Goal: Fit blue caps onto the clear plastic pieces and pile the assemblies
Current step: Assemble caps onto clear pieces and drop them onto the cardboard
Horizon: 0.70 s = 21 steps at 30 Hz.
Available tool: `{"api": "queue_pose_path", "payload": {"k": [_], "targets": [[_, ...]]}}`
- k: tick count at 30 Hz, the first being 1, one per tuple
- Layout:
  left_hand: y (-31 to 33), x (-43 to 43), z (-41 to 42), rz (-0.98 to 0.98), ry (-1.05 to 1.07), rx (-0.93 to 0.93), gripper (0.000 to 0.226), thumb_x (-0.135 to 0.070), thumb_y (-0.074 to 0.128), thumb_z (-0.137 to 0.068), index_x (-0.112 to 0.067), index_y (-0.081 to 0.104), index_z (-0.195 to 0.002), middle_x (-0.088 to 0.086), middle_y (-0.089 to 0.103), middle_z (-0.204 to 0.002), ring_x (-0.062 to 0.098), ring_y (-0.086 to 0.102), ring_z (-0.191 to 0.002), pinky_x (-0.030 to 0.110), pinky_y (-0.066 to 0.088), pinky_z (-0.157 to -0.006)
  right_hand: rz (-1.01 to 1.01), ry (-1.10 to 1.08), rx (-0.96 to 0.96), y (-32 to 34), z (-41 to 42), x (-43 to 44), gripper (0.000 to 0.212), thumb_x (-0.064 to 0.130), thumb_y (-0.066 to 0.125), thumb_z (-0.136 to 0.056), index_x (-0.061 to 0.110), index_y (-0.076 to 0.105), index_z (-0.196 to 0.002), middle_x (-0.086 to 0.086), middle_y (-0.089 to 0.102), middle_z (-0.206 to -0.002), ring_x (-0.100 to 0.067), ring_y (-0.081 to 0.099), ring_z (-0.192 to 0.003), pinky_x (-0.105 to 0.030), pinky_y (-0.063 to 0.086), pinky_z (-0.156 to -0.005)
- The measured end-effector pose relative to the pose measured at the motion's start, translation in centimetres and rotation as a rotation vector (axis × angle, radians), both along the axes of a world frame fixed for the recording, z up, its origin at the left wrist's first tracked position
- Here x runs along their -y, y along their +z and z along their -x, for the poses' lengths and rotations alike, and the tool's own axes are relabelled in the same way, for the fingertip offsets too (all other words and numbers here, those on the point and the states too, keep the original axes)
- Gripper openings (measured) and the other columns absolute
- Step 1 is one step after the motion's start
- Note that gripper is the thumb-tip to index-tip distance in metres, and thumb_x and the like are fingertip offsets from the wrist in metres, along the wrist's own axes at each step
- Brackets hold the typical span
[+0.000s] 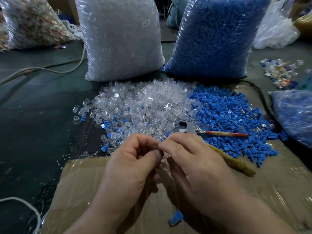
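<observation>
— Just beyond the left hand [133,159], why that scatter of capped pieces [116,130]?

— Short drop, I'd guess: finished ones land nearest the fingers. Behind them the clear pieces [143,102] lie heaped, and off past the right hand [190,159] the blue caps [228,115], so each hand can feed from its own side.

— And the hands themselves?

— Pressed together, fingertips of both pinching one clear piece [164,157] between them (a fleck of blue shows at the top; whether a cap is seated I can't tell).

— Counts?

— Two hands, one piece in them, two loose heaps far too many to count, and two stuffed bags beyond: the clear bag [121,39], then the blue bag [214,36]. One red-handled tool [211,132] just past the right knuckles, and one lone assembly [175,218] on the cardboard [84,191] beneath the wrists.
</observation>
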<state>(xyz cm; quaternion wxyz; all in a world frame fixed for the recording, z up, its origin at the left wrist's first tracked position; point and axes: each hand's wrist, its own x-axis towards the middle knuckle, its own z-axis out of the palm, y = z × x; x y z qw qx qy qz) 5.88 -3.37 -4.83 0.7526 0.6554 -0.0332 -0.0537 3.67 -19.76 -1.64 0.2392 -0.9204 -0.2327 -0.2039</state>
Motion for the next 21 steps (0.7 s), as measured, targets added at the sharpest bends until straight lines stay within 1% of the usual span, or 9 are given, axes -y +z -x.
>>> {"api": "queue_pose_path", "payload": {"k": [1,3,4,6,9,13,16,18,21], "targets": [[0.0,-0.1,0.0,0.082,-0.013,-0.053,0.014,-0.02,0.075,-0.074,-0.024,0.07,-0.086,0.012,0.065,-0.066,0.022,0.058,-0.049,0.031,0.049,-0.045,0.067,-0.071,-0.053,0.3,-0.1,0.6,0.042,0.035,0.046,-0.09,0.022,0.054,-0.129,0.001,0.056,-0.124,-0.018,0.053,-0.11,-0.032,0.048,-0.092],[0.1,-0.6,-0.2,0.207,-0.037,-0.13,0.017,-0.016,0.076,-0.075,-0.022,0.069,-0.09,0.013,0.063,-0.067,0.02,0.055,-0.046,0.029,0.047,-0.044,0.239,-0.273,-0.198,1.0,-0.5,2.7,0.06,0.05,0.044,-0.088,0.035,0.026,-0.143,0.011,0.038,-0.144,-0.014,0.036,-0.132,-0.034,0.032,-0.11],[0.1,-0.8,-0.3,0.25,-0.054,-0.144,0.02,-0.016,0.078,-0.074,-0.021,0.069,-0.091,0.013,0.063,-0.067,0.019,0.055,-0.047,0.027,0.046,-0.043,0.345,-0.364,-0.27,1.4,-0.9,4.1,0.07,0.056,0.046,-0.086,0.037,0.014,-0.145,0.012,0.028,-0.15,-0.014,0.027,-0.138,-0.036,0.026,-0.113],[0.1,-1.1,-0.5,0.289,-0.087,-0.142,0.025,-0.018,0.082,-0.07,-0.02,0.07,-0.093,0.012,0.064,-0.069,0.017,0.057,-0.049,0.025,0.045,-0.04,0.543,-0.46,-0.397,1.8,-1.5,6.3,0.08,0.064,0.048,-0.083,0.037,0.005,-0.146,0.009,0.018,-0.156,-0.018,0.02,-0.141,-0.039,0.025,-0.114],[-0.1,-1.1,-0.7,0.293,-0.106,-0.138,0.028,-0.019,0.082,-0.07,-0.019,0.07,-0.094,0.011,0.064,-0.07,0.017,0.058,-0.052,0.025,0.047,-0.041,0.646,-0.435,-0.491,2.0,-2.0,7.5,0.081,0.067,0.046,-0.084,0.036,0.006,-0.147,0.008,0.022,-0.154,-0.019,0.027,-0.138,-0.041,0.028,-0.111],[-0.5,-1.1,-0.8,0.281,-0.103,-0.173,0.03,-0.022,0.084,-0.067,-0.021,0.07,-0.095,0.011,0.064,-0.07,0.017,0.057,-0.052,0.026,0.047,-0.041,0.663,-0.369,-0.448,1.9,-2.8,8.1,0.073,0.068,0.045,-0.084,0.039,0.015,-0.144,0.013,0.04,-0.141,-0.016,0.041,-0.125,-0.037,0.034,-0.104],[-0.6,-1.0,-0.9,0.26,-0.103,-0.159,0.019,-0.014,0.078,-0.075,-0.021,0.071,-0.091,0.011,0.064,-0.068,0.017,0.056,-0.049,0.024,0.046,-0.04,0.642,-0.342,-0.427,1.9,-3.3,8.4,0.066,0.063,0.047,-0.08,0.04,0.026,-0.139,0.013,0.048,-0.126,-0.016,0.043,-0.114,-0.035,0.036,-0.099],[-0.6,-1.0,-0.9,0.262,-0.112,-0.162,0.016,-0.014,0.075,-0.077,-0.022,0.071,-0.091,0.013,0.064,-0.067,0.017,0.055,-0.046,0.023,0.046,-0.039,0.625,-0.352,-0.381,1.9,-3.3,8.5,0.061,0.058,0.045,-0.078,0.039,0.032,-0.134,0.011,0.049,-0.117,-0.015,0.044,-0.109,-0.034,0.036,-0.095],[-0.5,-1.1,-0.8,0.269,-0.119,-0.154,0.015,-0.015,0.075,-0.079,-0.021,0.07,-0.092,0.013,0.064,-0.069,0.017,0.055,-0.046,0.025,0.046,-0.04,0.484,-0.379,-0.32,2.5,-2.7,8.4,0.059,0.053,0.043,-0.073,0.033,0.043,-0.129,0.009,0.052,-0.104,-0.015,0.048,-0.095,-0.032,0.038,-0.079]]}}
